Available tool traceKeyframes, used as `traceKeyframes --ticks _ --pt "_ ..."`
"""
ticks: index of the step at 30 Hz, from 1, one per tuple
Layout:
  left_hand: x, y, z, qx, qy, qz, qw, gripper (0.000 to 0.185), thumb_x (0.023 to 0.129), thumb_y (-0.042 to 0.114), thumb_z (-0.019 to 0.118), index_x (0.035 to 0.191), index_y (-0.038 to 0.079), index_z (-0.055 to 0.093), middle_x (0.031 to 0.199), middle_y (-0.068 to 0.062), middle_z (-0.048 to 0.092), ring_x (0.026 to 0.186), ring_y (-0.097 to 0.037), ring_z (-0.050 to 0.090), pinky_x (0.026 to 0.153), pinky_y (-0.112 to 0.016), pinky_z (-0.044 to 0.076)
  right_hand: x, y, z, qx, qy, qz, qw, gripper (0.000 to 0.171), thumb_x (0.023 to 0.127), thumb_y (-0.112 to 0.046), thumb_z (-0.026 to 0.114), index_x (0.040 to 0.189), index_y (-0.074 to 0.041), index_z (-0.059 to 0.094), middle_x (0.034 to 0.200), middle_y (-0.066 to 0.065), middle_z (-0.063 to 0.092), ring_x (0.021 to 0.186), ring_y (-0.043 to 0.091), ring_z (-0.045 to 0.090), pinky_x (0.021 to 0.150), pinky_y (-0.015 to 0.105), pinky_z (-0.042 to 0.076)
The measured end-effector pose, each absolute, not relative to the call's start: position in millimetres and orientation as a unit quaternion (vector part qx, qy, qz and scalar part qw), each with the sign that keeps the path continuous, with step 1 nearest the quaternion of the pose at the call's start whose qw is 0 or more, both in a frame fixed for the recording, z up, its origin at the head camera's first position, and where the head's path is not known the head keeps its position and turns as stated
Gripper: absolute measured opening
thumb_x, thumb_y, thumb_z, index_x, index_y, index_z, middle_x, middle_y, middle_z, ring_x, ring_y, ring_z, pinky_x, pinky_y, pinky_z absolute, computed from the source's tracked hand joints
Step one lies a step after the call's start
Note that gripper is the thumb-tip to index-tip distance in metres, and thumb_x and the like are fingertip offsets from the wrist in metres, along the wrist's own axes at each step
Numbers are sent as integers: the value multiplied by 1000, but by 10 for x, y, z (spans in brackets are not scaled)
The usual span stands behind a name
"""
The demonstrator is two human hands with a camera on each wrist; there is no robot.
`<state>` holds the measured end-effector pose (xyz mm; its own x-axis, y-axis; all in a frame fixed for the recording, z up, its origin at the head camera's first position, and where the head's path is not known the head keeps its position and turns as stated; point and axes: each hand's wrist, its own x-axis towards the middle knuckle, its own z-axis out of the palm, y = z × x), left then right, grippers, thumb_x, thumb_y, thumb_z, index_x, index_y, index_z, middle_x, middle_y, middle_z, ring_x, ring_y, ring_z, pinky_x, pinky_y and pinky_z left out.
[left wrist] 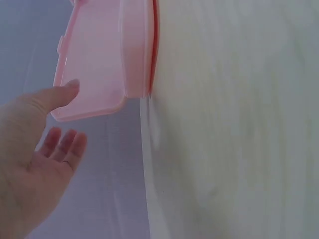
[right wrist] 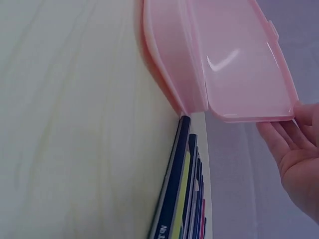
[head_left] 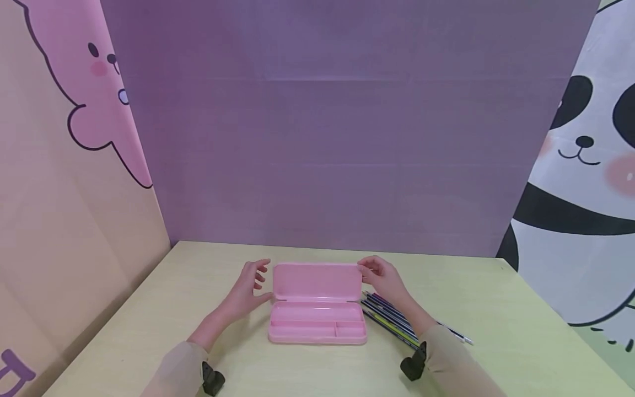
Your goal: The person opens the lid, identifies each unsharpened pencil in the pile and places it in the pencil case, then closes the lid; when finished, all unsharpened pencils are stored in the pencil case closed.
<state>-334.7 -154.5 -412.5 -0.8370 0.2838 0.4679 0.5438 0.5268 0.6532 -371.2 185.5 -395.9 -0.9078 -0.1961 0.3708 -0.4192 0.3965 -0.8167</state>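
pink pencil case (head_left: 317, 309) — open between both hands.

My head camera looks down the counter (head_left: 496, 309) from above; both wrist cameras sit close, sharing the pink case (head_left: 317, 303) lid.

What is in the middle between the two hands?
The open pink pencil case sits between the left hand and right hand, its lid standing up. The head view shows this best.
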Motion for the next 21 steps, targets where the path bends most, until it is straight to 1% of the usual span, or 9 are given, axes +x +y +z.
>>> traceKeyframes --ticks 2,4,8,10,13,16,18,21 --pt "-3350 -1539 -4127 -255 -865 -409 142 67 76 5 77 134 1 43 117 -17 46 101 -30 51 82 -31 51 -3722 1838 -3960 178 -829 519 108 23 94 -13 56 111 3 57 105 23 64 95 32 65 80 34 57" --pt "-3357 -1536 -4139 -268 -868 -403 111 65 77 9 77 133 2 45 120 -16 46 108 -33 49 86 -36 51 -3736 1826 -3968 171 -830 520 108 22 94 -11 56 111 3 57 106 23 63 96 32 65 79 35 57" --pt "-3370 -1539 -4175 -277 -872 -402 44 71 76 11 77 137 0 41 134 -17 40 122 -37 43 96 -50 46 -3759 1814 -3993 157 -829 528 96 20 94 -7 54 112 3 56 107 24 63 96 32 65 79 35 57" --pt "-3370 -1548 -4193 -277 -873 -402 15 75 76 9 78 139 0 39 141 -18 34 128 -40 38 100 -54 42 -3774 1816 -4013 151 -829 530 90 20 95 -6 53 112 4 56 106 24 63 96 32 65 79 34 57" --pt "-3362 -1563 -4215 -279 -872 -401 -24 78 76 8 77 141 -1 36 148 -19 25 135 -42 28 106 -56 35 -3791 1825 -4043 150 -831 529 84 20 95 -4 52 113 4 56 105 23 63 95 30 65 79 33 57" --pt "-3351 -1573 -4226 -286 -875 -387 -42 79 76 6 76 142 -3 34 150 -20 19 137 -43 23 109 -57 28 -3791 1832 -4063 154 -833 525 80 22 94 -5 54 114 4 56 106 23 63 96 31 65 80 32 57" --pt "-3346 -1575 -4231 -292 -880 -371 -45 79 76 5 76 142 -4 33 151 -22 16 137 -43 23 110 -57 26 -3783 1837 -4073 160 -839 513 83 24 93 -6 56 116 3 57 108 22 63 98 32 64 81 33 57" --pt "-3336 -1570 -4233 -295 -884 -360 -52 82 75 2 76 142 -7 30 151 -23 12 136 -43 26 110 -56 27 -3756 1844 -4075 170 -850 490 94 29 90 -7 61 118 2 59 112 21 64 104 33 62 86 35 56"
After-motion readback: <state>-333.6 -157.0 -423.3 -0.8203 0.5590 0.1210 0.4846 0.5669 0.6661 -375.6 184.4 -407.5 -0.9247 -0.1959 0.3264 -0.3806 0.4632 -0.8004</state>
